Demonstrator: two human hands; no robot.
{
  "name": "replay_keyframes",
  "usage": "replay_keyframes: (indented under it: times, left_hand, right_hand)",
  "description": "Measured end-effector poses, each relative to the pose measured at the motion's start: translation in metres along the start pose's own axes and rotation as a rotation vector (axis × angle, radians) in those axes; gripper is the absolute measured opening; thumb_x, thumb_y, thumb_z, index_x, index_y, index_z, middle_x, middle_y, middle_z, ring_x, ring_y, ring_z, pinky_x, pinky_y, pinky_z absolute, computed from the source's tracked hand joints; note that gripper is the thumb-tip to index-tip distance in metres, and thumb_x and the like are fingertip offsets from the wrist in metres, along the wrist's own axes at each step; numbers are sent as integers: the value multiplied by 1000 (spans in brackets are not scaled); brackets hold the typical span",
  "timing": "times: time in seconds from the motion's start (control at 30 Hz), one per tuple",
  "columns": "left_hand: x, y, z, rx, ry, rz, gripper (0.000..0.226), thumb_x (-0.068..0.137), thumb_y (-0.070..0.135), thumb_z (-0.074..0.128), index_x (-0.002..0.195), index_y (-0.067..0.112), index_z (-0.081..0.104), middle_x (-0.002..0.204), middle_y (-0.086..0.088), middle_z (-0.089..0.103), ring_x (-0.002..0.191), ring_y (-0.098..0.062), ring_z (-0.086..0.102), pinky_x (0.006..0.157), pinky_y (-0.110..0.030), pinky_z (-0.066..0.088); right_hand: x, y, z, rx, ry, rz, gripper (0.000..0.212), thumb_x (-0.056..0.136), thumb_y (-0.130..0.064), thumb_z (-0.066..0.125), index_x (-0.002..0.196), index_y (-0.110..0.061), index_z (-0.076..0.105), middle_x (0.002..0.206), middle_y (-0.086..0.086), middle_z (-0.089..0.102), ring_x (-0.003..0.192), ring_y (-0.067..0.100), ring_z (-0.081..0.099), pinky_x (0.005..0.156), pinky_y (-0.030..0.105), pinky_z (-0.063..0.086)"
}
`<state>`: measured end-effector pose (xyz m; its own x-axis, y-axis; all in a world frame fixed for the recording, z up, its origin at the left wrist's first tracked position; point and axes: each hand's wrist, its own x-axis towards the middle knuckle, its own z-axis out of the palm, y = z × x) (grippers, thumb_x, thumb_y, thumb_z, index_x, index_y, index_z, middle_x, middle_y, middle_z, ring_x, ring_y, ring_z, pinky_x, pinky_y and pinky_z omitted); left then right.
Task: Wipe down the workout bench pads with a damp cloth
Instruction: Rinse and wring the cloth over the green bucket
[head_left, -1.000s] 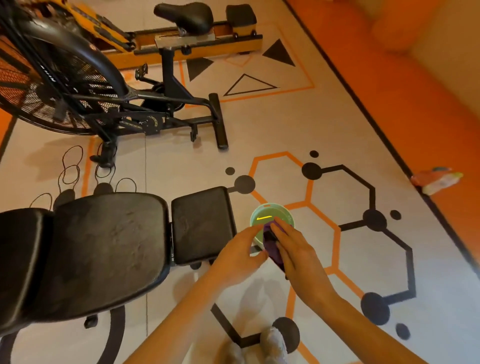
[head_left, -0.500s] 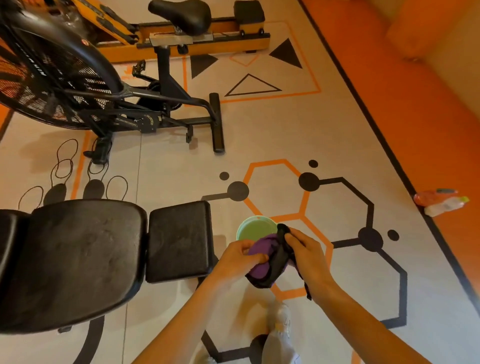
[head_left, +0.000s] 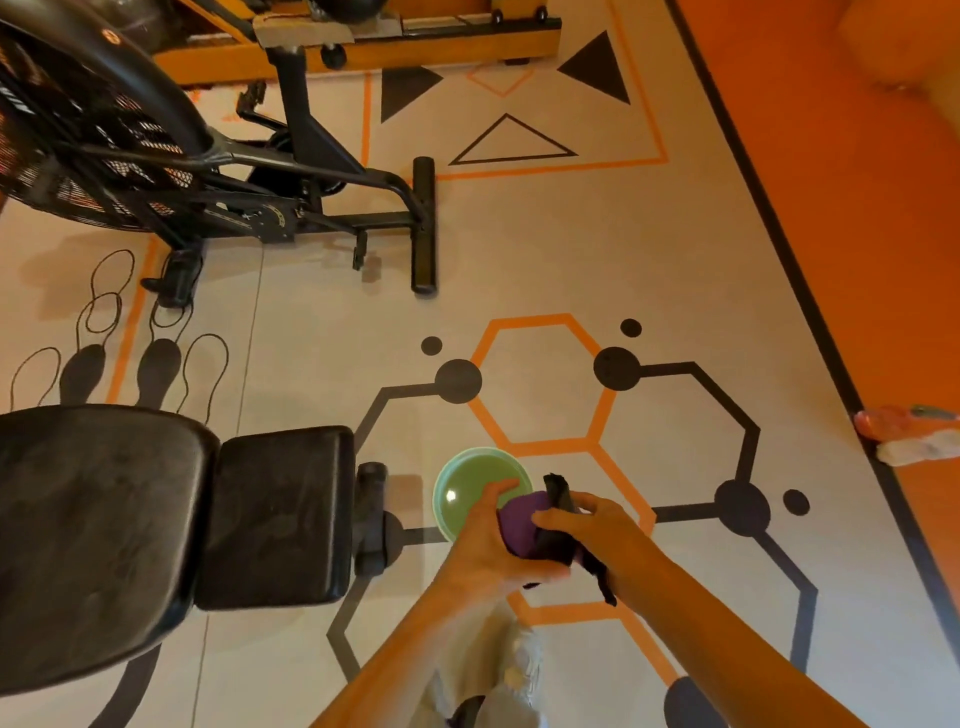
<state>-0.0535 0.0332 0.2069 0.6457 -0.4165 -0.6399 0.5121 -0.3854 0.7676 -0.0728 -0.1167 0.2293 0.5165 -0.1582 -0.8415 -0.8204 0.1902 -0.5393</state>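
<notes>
A purple and black cloth (head_left: 527, 527) is bunched between both my hands, just above the floor. My left hand (head_left: 480, 545) grips it from the left and underneath. My right hand (head_left: 587, 525) grips it from the right, thumb curled over the top. Behind the hands stands a pale green bowl (head_left: 467, 483) on the floor. The black workout bench lies at the left, with its small seat pad (head_left: 280, 514) nearest the bowl and its long back pad (head_left: 88, 530) further left.
A black fan bike (head_left: 171, 156) stands at the back left, its rear foot bar (head_left: 423, 223) reaching toward the middle. A wooden rowing machine (head_left: 395, 41) runs along the far edge. Bottles (head_left: 914, 436) lie by the orange strip at the right. My knee (head_left: 498, 670) shows below.
Both hands lifted the cloth out of the bowl and drew it toward me, bunching it between them. The view has tilted, so the bench and bowl sit lower and closer.
</notes>
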Motion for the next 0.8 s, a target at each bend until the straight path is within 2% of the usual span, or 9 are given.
replay_keyframes:
  times: [0.07, 0.13, 0.23, 0.33, 0.4, 0.5, 0.6, 0.7, 0.8]
  left_hand:
    - [13, -4, 7, 142, 54, 95, 79, 58, 28, 84, 125, 36, 41, 120, -4, 55, 101, -17, 64, 76, -33, 60]
    - [26, -5, 9, 307, 92, 136, 61, 65, 25, 78, 114, 33, 43, 119, 0, 46, 100, -13, 56, 77, -18, 54]
    - [51, -20, 6, 461, 127, 117, 53, 65, 30, 81, 105, 26, 47, 113, 8, 37, 87, -1, 51, 66, -11, 44]
    - [80, -41, -4, 296, 169, 89, 22, 71, 27, 81, 77, 26, 59, 86, 8, 60, 75, -5, 57, 65, -17, 43]
    - [98, -53, -16, 183, 170, -6, 27, 77, 12, 78, 61, 26, 60, 63, 11, 61, 64, -5, 58, 63, -20, 44]
    - [129, -76, -42, 104, 285, -148, 19, 74, 15, 73, 63, 20, 59, 70, 7, 61, 75, -14, 61, 68, -20, 49]
    - [164, -103, -63, 1, 365, -283, 14, 71, 21, 65, 66, 15, 53, 79, -8, 63, 83, -27, 67, 77, -41, 60]
    - [191, -126, -69, -85, 372, -324, 27, 85, -2, 60, 63, 10, 49, 74, -10, 58, 68, -17, 63, 53, -23, 58]
    - [211, -147, -66, -108, 355, -342, 23, 84, -6, 59, 71, 13, 55, 81, -6, 59, 73, -16, 64, 50, -17, 54]
  right_hand:
    - [18, 3, -2, 50, -71, 47, 37, 75, -3, 74, 109, -10, 62, 96, 15, 69, 84, 23, 69, 68, 30, 59]
    - [36, 6, -5, 124, -94, 70, 36, 76, 5, 68, 109, -8, 60, 89, 13, 65, 80, 20, 65, 69, 28, 60]
    - [64, 10, -7, 189, -89, 47, 30, 85, 6, 58, 114, -3, 59, 79, 14, 63, 74, 19, 63, 76, 30, 59]
    - [92, 14, -3, 204, -65, -8, 23, 92, 4, 52, 111, -4, 63, 91, 16, 70, 82, 23, 68, 70, 28, 60]
    - [111, 16, -2, 215, -12, -15, 22, 93, 5, 48, 104, -5, 64, 96, 19, 68, 82, 28, 67, 63, 29, 61]
    - [142, 18, -6, 196, 68, 8, 22, 93, 7, 47, 105, -6, 61, 99, 16, 66, 81, 27, 66, 59, 31, 61]
    - [178, 28, -16, 130, 153, 16, 28, 93, 6, 46, 118, -2, 56, 106, 16, 63, 80, 26, 63, 61, 35, 60]
    - [215, 44, -23, -1, 224, 3, 32, 92, 4, 50, 124, 0, 55, 106, 14, 60, 86, 28, 60, 78, 41, 51]
    - [249, 64, -28, -81, 250, 0, 34, 92, 4, 53, 125, 0, 56, 108, 16, 60, 92, 30, 57, 80, 41, 51]
